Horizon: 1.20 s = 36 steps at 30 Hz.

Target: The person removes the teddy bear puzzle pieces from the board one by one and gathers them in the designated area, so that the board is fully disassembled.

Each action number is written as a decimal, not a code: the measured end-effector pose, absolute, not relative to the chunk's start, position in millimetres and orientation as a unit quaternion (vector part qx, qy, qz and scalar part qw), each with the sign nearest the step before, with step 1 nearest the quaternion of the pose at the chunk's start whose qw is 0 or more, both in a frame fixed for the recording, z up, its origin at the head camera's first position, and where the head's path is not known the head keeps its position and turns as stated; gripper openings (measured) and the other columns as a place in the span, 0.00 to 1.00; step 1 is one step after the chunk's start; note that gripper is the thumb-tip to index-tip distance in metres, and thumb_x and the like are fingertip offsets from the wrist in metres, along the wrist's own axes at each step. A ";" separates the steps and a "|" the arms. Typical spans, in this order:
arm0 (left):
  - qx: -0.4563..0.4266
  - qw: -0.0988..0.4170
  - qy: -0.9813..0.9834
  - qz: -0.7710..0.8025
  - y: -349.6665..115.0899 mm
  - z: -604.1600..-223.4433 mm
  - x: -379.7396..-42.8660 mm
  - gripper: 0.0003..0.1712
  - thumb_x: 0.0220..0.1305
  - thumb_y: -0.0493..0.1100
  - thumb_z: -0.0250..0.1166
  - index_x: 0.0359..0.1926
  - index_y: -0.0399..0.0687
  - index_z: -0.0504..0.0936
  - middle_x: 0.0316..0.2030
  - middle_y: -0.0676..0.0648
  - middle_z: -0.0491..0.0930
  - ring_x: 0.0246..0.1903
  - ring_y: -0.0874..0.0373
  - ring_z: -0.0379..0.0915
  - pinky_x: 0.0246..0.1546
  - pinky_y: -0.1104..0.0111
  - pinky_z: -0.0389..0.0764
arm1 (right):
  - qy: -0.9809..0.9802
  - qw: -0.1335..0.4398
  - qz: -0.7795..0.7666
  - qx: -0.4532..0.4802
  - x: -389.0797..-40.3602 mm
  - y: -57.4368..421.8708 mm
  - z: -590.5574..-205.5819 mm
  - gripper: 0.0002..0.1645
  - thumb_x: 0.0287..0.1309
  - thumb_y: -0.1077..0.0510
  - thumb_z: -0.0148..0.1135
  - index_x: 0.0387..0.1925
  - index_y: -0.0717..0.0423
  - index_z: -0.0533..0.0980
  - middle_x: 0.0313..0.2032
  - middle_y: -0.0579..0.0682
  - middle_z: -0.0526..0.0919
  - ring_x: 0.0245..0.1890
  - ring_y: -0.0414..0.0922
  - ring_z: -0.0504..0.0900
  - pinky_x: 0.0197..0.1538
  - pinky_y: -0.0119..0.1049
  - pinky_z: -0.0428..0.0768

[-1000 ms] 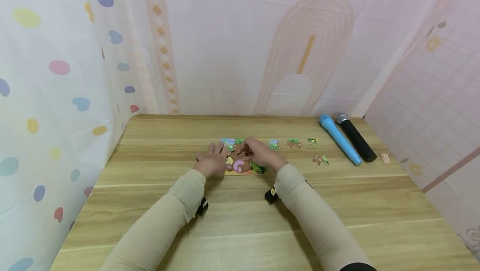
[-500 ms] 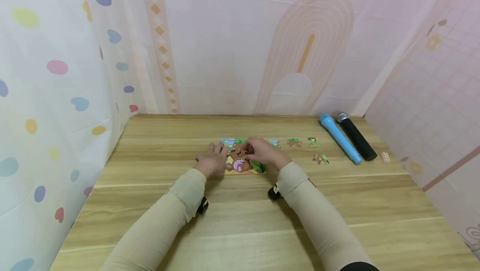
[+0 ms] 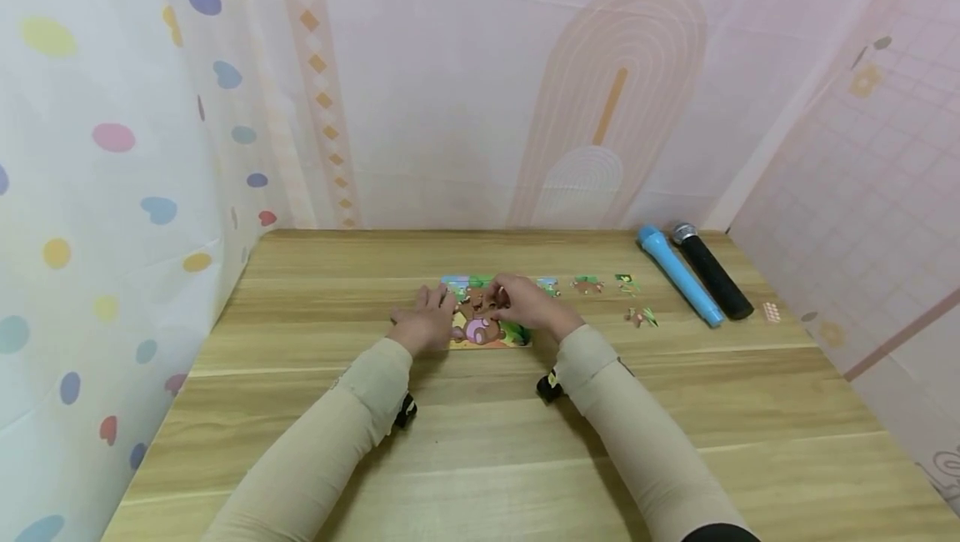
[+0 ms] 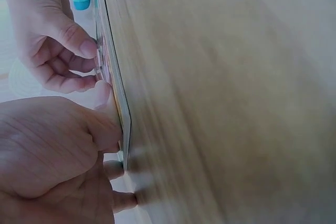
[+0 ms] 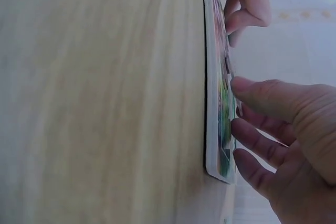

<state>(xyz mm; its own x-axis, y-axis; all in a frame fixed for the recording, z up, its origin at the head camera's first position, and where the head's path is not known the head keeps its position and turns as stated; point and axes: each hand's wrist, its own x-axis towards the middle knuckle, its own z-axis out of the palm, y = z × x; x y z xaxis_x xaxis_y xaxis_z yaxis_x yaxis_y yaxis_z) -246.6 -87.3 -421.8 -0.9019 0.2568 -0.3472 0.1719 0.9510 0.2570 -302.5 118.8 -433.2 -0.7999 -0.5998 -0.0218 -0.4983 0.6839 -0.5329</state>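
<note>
A small jigsaw puzzle board [image 3: 489,348] with a brown bear picture lies flat in the middle of the wooden table. My left hand [image 3: 423,321] rests at its left end; in the left wrist view the thumb [image 4: 102,95] lies on the board while other fingertips reach the tabletop beside it. Over the board's right part, my right hand [image 3: 525,304] pinches a brown puzzle piece [image 3: 491,302] at the board's surface, mostly hidden by the fingers. The right wrist view shows the right thumb [image 5: 244,86] and fingertips touching the board's face.
Right of the board lie loose puzzle pieces: a brown and green one [image 3: 588,285], a green one [image 3: 626,283] and a brown one [image 3: 637,318]. Farther right are a blue toy microphone [image 3: 681,278], a black microphone [image 3: 712,273] and a small pale dotted item [image 3: 772,315].
My right hand has shifted slightly right and lowered its fingers over the board, partly covering the nearest blue-green piece. My left hand stays in place.
</note>
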 end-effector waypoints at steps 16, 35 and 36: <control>0.103 0.192 0.966 0.138 -88.0 -423.6 -247.7 0.32 0.78 0.50 0.53 0.74 0.42 0.56 0.81 0.40 0.32 0.78 0.39 0.24 0.62 0.22 0.39 | 0.913 0.078 -0.298 -0.267 -298.2 139.8 -420.8 0.15 0.66 0.62 0.67 0.52 0.57 0.75 0.49 0.54 0.81 0.49 0.49 0.80 0.45 0.39 0.82; 0.101 0.192 0.964 0.153 -89.0 -428.0 -249.0 0.29 0.78 0.49 0.53 0.72 0.43 0.59 0.81 0.40 0.31 0.78 0.39 0.22 0.60 0.20 0.36 | 0.906 0.027 -0.348 -0.241 -292.1 199.5 -421.4 0.15 0.63 0.67 0.68 0.49 0.62 0.75 0.51 0.59 0.81 0.50 0.55 0.79 0.47 0.44 0.82; 0.102 0.190 0.964 0.153 -89.3 -427.2 -248.5 0.30 0.78 0.50 0.53 0.72 0.43 0.59 0.81 0.40 0.31 0.78 0.38 0.23 0.60 0.20 0.37 | 0.905 0.028 -0.352 -0.238 -291.9 202.0 -421.8 0.15 0.63 0.67 0.68 0.49 0.62 0.75 0.51 0.59 0.81 0.50 0.55 0.79 0.47 0.44 0.82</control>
